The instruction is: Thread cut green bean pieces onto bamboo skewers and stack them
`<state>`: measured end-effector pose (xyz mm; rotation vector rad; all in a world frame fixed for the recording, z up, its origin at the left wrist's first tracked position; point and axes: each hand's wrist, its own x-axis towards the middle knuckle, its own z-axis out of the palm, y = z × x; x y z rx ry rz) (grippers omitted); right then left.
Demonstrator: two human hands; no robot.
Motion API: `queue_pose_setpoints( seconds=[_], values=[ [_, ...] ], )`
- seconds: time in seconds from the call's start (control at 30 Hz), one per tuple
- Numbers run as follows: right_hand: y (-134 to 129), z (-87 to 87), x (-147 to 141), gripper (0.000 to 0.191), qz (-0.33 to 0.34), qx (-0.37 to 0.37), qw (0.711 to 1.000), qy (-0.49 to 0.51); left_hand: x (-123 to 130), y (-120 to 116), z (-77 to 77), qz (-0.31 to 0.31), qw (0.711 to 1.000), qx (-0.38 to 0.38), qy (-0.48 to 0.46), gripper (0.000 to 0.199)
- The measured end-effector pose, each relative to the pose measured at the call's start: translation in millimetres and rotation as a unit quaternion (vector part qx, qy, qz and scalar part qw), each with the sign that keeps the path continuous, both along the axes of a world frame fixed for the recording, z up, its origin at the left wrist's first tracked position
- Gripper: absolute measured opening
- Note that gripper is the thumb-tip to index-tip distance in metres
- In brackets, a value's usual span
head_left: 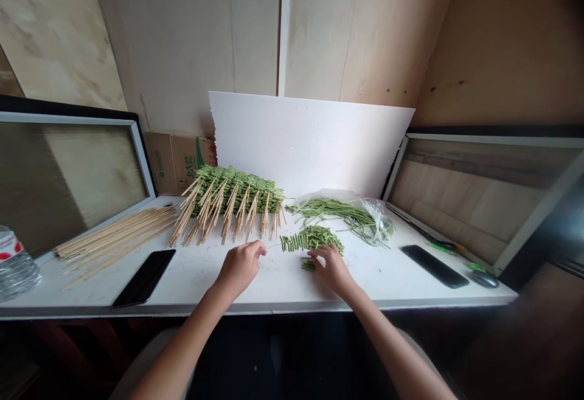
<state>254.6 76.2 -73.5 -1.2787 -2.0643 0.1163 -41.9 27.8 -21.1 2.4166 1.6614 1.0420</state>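
Note:
Between the fingers of my left hand (243, 266) is a thin bamboo skewer (274, 245), held level and pointing right. A row of short green bean pieces (292, 242) is threaded side by side along it. My right hand (334, 268) is closed in a pinch just below the threaded row; what lies between thumb and finger is too small to make out. A few loose bean pieces (308, 264) lie on the table by its fingertips. Behind that hand is a heap of cut green beans (326, 239), partly covered by it.
Filled bean skewers (237, 190) are stacked at the back left, sticks toward me. Bare skewers (118, 233) and a phone (145, 277) lie left, near a bottle (18, 272). Long beans in a plastic bag (378, 220), another dark phone (433, 265) and a mouse (484, 278) are right.

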Motion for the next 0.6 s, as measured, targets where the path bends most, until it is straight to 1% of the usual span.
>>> queue_pose_setpoints(
  seconds=[0.13, 0.27, 0.33, 0.4, 0.5, 0.6],
  values=[
    [0.2, 6.8, 1.1, 0.03, 0.026, -0.02, 0.998, 0.047, -2.1, -0.4, 1.5, 0.002, 1.0, 0.011, -0.003, 0.025],
    [0.9, 16.1, 4.0, 0.033, 0.06, -0.077, 0.988, 0.116, -3.9, -0.2, 3.0, 0.005, 1.0, 0.014, -0.001, 0.026],
    [-0.7, 19.0, 4.3, 0.032, 0.064, -0.098, 0.985, 0.129, -4.7, 0.3, 3.2, 0.006, 1.0, 0.016, -0.001, 0.025],
    [-4.2, 19.7, 3.1, 0.03, 0.06, -0.093, 0.989, 0.097, -5.3, 0.9, 3.0, 0.007, 1.0, 0.016, -0.002, 0.025],
    [-10.8, 17.3, -1.1, 0.024, 0.064, -0.059, 0.996, 0.013, -6.1, 1.0, 2.5, 0.01, 1.0, 0.011, -0.004, 0.025],
    [-14.8, 16.2, -4.4, 0.023, 0.068, -0.047, 0.996, -0.02, -6.7, 0.5, 2.4, 0.008, 1.0, 0.004, -0.006, 0.024]
  ],
)
